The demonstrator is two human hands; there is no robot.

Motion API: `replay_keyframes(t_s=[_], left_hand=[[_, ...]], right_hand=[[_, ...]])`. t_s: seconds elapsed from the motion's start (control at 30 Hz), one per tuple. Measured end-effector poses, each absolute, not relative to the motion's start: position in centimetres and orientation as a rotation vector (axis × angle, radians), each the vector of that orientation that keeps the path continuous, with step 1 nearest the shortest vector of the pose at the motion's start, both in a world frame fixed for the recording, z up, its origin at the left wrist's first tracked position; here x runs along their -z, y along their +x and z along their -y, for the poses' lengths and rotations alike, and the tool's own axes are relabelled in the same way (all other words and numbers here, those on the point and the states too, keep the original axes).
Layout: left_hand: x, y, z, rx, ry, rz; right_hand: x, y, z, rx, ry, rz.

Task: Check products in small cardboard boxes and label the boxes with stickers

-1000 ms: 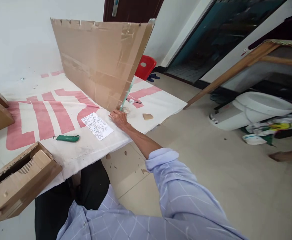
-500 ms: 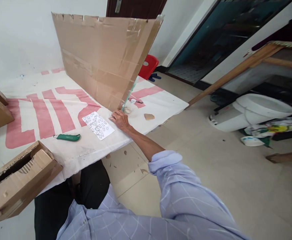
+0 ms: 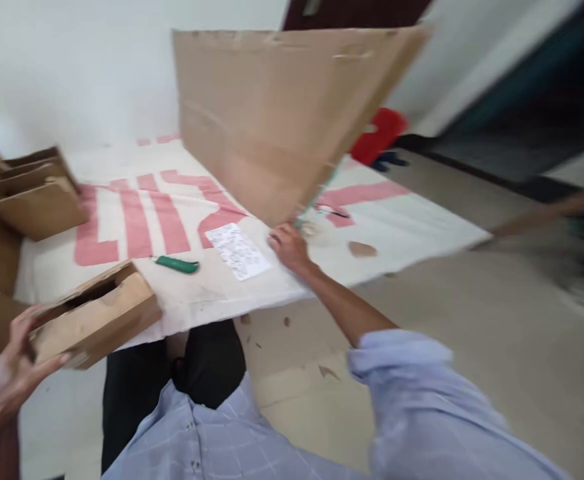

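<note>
My left hand (image 3: 21,363) is closed round the left end of a small, open-topped cardboard box (image 3: 99,317), thumb on its near side. The box is tilted over the table's front edge. My right hand (image 3: 291,248) is on the table, fingers curled at the lower corner of a large cardboard panel (image 3: 277,120) that stands slanted. A green strip (image 3: 317,197) shows along the panel's right edge near that hand. Between my hands lie a green utility knife (image 3: 177,264) and a white paper (image 3: 239,252) with small drawn shapes. The view is blurred.
A white cloth with red print (image 3: 207,283) covers the table. More cardboard boxes (image 3: 39,200) stand at the left. A cardboard scrap (image 3: 362,249) lies right of my right hand. Behind the panel is a red chair (image 3: 379,137). Scraps (image 3: 328,372) lie on the floor.
The view has swung left, so my whole left hand and more boxes at the left now show. My right hand stays at the panel's lower corner.
</note>
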State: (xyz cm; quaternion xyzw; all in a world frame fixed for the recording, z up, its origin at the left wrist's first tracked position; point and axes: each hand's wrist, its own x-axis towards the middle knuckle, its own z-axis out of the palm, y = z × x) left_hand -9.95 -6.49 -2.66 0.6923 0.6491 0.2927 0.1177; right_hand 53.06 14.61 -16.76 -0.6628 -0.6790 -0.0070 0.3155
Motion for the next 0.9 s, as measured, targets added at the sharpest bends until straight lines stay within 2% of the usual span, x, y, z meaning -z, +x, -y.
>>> replay_keyframes(t_s=[0.17, 0.33, 0.43, 0.63, 0.77, 0.9], left_hand=[[2.0, -8.4, 7.3, -0.980, 1.845, -1.767], [3.0, -8.4, 8.1, -1.007, 1.791, -1.691], [3.5, -8.5, 8.4, -1.016, 1.792, -1.685], [3.7, -8.4, 8.7, -1.039, 1.805, -1.674], [3.7, -8.3, 8.8, -1.053, 1.815, -1.634], [4.1, -8.2, 9.0, -1.081, 1.818, -1.607]], right_hand=[[18.9, 54.2, -14.5, 0.027, -1.758, 1.851], [15.5, 52.3, -14.3, 0.064, -1.772, 1.803], [11.1, 47.0, -13.5, 0.078, -1.623, 1.837], [2.4, 30.8, -7.4, -0.239, -0.858, 2.161], [0.5, 23.9, -3.8, -0.340, -0.570, 2.378], [1.0, 21.9, -2.9, -0.362, -0.510, 2.513]])
